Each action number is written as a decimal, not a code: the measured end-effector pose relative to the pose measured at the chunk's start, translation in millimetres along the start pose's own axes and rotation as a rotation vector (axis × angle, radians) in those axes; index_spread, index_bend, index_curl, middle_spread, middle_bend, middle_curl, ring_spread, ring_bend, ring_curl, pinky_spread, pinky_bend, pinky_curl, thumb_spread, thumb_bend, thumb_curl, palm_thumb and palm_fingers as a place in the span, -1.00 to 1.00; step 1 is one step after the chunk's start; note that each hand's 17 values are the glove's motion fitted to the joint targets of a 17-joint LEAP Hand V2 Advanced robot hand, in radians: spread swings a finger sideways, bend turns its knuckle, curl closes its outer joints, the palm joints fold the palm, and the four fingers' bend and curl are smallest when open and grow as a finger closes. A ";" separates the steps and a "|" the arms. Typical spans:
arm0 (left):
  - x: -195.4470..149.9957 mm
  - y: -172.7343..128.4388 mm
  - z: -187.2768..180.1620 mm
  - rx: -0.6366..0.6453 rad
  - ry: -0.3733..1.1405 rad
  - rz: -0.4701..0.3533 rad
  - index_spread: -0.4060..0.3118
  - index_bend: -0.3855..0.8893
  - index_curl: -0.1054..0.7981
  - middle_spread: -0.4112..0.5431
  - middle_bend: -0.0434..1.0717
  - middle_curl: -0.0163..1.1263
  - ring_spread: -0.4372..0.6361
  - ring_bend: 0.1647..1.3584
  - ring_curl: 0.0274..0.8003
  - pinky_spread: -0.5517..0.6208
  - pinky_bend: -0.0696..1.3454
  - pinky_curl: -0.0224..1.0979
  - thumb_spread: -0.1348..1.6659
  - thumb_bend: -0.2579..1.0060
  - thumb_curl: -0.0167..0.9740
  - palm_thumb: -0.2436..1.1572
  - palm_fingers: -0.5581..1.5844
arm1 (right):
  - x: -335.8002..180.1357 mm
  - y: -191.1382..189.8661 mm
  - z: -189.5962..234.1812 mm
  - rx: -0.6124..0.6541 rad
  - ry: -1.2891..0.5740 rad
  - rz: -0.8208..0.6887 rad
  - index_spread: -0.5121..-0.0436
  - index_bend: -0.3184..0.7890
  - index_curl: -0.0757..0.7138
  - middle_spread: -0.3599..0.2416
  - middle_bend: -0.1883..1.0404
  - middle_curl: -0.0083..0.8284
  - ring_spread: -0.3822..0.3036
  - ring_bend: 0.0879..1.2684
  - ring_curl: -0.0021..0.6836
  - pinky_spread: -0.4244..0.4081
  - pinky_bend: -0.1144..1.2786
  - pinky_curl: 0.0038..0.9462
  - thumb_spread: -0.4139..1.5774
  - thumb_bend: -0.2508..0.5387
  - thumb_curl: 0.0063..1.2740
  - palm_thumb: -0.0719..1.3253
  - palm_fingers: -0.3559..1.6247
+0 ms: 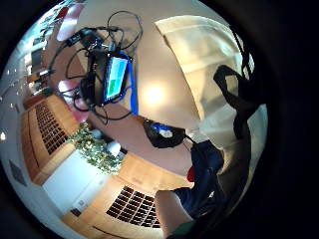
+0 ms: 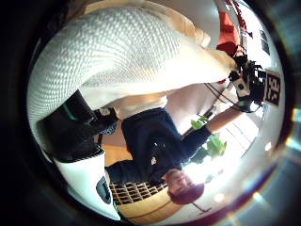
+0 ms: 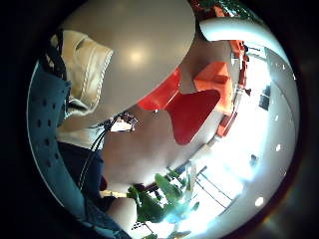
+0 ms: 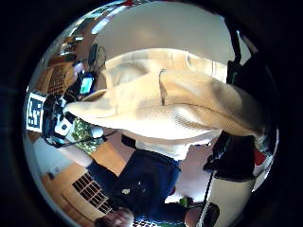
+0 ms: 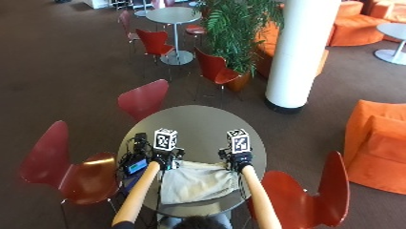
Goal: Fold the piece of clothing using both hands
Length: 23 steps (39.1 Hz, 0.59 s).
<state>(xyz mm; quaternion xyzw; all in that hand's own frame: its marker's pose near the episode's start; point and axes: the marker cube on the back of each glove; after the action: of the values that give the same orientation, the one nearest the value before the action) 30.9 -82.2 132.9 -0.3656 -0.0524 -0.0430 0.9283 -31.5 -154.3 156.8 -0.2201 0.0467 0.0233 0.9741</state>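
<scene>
Both forearms reach forward over the near edge of the worktop (image 5: 190,117), roughly parallel, bare from the elbow down. The left hand (image 5: 166,158) sits toward the worktop's left side, fingers curled, pinching cloth. The right hand (image 5: 237,160) sits level with it toward the right side, fingers likewise curled on cloth. The two hands are well apart.

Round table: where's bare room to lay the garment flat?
Free: far half of the round table, beyond both hands. Crowded: left edge holds a device with cables; the cream garment covers the near part, between left hand and right hand.
</scene>
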 end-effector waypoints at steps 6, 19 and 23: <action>10.0 -53.2 12.2 0.144 0.096 0.027 -0.69 -0.11 0.47 -0.79 -0.17 0.09 -0.82 -0.48 0.12 -0.69 0.01 -0.08 0.35 -0.60 0.51 0.47 0.61 | -18.4 -18.8 11.5 0.033 -0.066 0.127 -0.01 -0.24 0.21 -0.51 -0.28 0.26 -0.53 -0.34 0.35 -0.72 -0.06 -0.17 -0.14 -0.42 0.14 0.56 0.49; 7.0 -36.5 27.4 0.644 0.277 0.050 -0.33 0.00 0.47 -0.35 -0.65 -0.02 -0.23 -0.73 0.05 -0.11 -0.49 -0.22 0.59 -0.64 0.26 0.17 -0.05 | 7.6 -7.2 39.1 0.057 -0.241 0.395 0.26 -0.58 -0.39 -0.22 -0.36 0.14 -0.40 -0.09 0.40 -0.54 0.31 -0.08 0.42 -0.56 -0.04 0.17 0.15; 17.0 -28.8 47.8 0.635 0.297 0.127 -0.27 0.00 0.44 -0.25 -0.67 -0.12 -0.09 -0.76 -0.05 0.02 -0.55 -0.30 0.62 -0.62 0.20 0.13 -0.03 | 14.2 -1.0 53.0 0.007 -0.265 0.451 0.41 -0.51 -0.49 -0.09 -0.32 0.14 -0.33 -0.05 0.37 -0.49 0.31 -0.10 0.52 -0.53 -0.13 0.00 0.16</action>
<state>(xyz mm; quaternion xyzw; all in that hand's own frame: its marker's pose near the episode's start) 41.2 -71.2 189.2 -0.0509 0.0952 -0.0197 0.9940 -13.0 -132.1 203.4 -0.1958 -0.0335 0.2685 0.9426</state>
